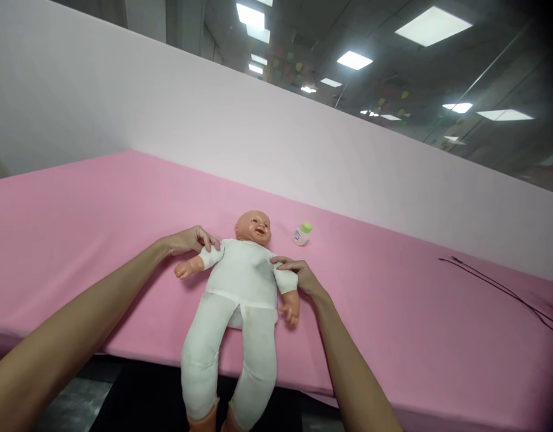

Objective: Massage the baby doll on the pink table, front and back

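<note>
A baby doll (243,276) in a white top and white leggings lies on its back, its head toward the far side and its legs hanging over the near edge. My left hand (191,240) is closed on the doll's upper sleeve at the left, fingers curled over the cloth. On the other side, my right hand (301,273) grips the sleeve near the shoulder, its fingers lying over the upper arm. Both thumbs are mostly hidden. Just right of the doll's head stands a small clear bottle (300,236) with a green cap and a printed label, touched by neither hand.
Pink cloth (384,318) covers the tabletop. A white partition (240,132) rises along the back. Thin black cable (492,279) lies at the far right. Below the near edge, dark clothing (137,399) shows on my lap.
</note>
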Motion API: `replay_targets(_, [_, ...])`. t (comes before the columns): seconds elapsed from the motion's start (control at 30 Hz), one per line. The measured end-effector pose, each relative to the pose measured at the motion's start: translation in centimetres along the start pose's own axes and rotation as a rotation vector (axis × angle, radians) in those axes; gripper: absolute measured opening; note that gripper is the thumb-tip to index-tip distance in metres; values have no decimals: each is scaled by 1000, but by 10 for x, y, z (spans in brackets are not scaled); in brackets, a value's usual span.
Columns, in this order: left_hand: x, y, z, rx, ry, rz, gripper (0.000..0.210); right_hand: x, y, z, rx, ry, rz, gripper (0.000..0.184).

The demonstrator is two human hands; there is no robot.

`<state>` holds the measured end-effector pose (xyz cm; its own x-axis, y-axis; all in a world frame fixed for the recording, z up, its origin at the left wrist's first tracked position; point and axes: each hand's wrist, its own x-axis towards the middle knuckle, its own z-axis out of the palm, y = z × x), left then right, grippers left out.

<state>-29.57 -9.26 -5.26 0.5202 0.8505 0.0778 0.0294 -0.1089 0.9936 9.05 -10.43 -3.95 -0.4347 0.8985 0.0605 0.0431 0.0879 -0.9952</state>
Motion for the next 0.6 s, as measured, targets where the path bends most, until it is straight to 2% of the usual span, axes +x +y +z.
replay_targets(0.07, [0, -1, 0, 22, -12, -3, 6, 2, 4, -1, -17, -1, 3, 18])
replay_targets(0.13, [0, 2, 3, 15, 8, 6, 12, 3, 9, -2, 30, 95, 60, 24])
replay_targets(0.2, [0, 6, 9, -38, 66, 35, 25, 2, 12, -3, 81, 194, 99, 32])
replay_targets(0.3, [5, 10, 21, -139, 186, 88, 36, 2, 13, -2, 144, 266, 63, 47])
replay_targets(0.4, [13, 6, 29, -123, 273, 55, 41, 6, 12, 1, 182, 278, 79, 55])
replay_targets(0.53, [18, -3, 30, 48, 404, -51, 48, 12, 11, 4, 147, 272, 173, 62])
replay_targets(0.6, [17, -3, 26, 56, 403, -57, 46, 12, 11, 5, 150, 275, 179, 61])
